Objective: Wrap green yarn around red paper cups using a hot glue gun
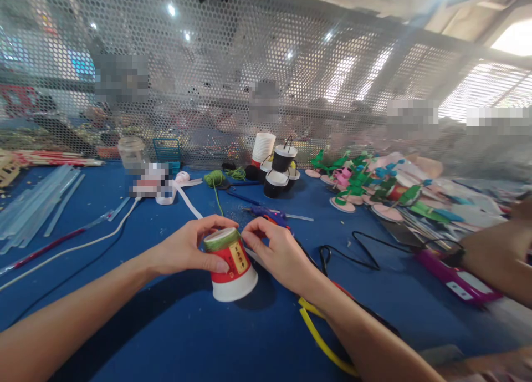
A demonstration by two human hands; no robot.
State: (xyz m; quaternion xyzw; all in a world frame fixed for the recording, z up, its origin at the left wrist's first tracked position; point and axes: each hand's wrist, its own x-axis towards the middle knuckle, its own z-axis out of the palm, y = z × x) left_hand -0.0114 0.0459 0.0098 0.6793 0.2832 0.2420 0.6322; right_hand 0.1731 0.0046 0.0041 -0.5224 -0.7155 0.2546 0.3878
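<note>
In the head view, the left hand [187,249] is curled round an upturned red-and-white paper cup [230,265] on the blue table [166,326], thumb on the red wall, fingers arched over its top. The cup tilts slightly, and a band of green string [221,240] is wound around its upper end. The right hand [280,254] pinches at that band from the other side, fingertips [249,235] nearly closed on the cup's edge. Just beyond the right fingers lies a blue glue gun [270,213]; farther off stand black cups [280,168] and a green string ball [214,178]. Under the right wrist runs a yellow strip [320,337]. Another person's forearm [494,260] rests well to the right.
</note>
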